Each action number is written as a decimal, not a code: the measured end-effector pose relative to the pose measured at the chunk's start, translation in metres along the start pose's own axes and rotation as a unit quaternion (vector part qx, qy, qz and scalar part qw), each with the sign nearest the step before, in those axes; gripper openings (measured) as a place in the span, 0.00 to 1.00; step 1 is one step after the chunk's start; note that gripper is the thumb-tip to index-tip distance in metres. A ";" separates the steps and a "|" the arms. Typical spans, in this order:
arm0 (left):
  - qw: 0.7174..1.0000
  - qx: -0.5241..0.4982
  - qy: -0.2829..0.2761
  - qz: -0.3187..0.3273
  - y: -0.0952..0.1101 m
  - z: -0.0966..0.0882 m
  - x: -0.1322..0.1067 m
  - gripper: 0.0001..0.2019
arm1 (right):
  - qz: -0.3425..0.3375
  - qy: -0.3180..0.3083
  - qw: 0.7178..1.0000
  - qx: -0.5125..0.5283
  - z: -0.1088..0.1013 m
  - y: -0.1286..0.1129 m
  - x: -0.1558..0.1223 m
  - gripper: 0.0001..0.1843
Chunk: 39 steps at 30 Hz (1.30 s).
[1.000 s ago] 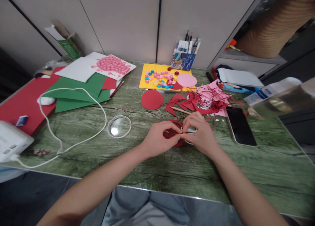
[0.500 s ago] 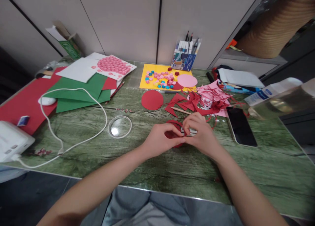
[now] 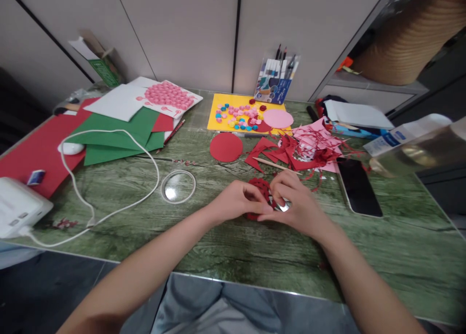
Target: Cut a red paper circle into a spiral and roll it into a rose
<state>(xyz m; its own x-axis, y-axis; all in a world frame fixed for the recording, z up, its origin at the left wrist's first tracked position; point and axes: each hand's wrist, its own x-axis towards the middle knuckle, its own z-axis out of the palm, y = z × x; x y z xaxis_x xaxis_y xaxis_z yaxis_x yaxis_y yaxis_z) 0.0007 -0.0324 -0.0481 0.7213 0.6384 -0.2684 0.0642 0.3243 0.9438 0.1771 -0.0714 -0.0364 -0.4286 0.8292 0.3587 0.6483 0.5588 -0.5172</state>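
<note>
Low over the table, a piece of red paper (image 3: 258, 183) with a curled, notched edge is pinched by my left hand (image 3: 236, 201), its thumb and fingers closed. Close against it from the other side, my right hand (image 3: 299, 198) has its fingers bent round a small shiny silvery thing (image 3: 285, 207), whose kind I cannot make out. The fingertips of both hands meet and cover most of the paper. Just beyond the hands lies a pale wooden stick (image 3: 269, 163), with a flat red paper circle (image 3: 226, 147) to its left.
Red and pink paper scraps (image 3: 313, 147) lie behind my right hand, a phone (image 3: 358, 186) to its right. Farther back are a yellow sheet (image 3: 217, 103) with small paper rolls and a pen pack (image 3: 273, 81). A white cable (image 3: 120, 131) loops over green paper (image 3: 109, 152) at left.
My right hand has turned slightly, and the silvery thing shows as a shorter, brighter patch. More of the red paper's curled edge shows between the hands.
</note>
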 end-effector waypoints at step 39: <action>0.957 0.099 0.181 0.203 -0.001 0.006 -0.001 0.12 | 0.113 0.089 0.980 0.138 0.008 0.001 0.003 0.05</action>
<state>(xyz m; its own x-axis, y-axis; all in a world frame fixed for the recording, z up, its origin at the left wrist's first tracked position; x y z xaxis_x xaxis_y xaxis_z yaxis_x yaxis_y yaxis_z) 0.0040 -0.0375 -0.0479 0.4317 0.8950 0.1126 -0.0149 -0.1177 0.9929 0.1714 -0.0679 -0.0415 -0.1610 0.9307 0.3286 0.5086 0.3635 -0.7805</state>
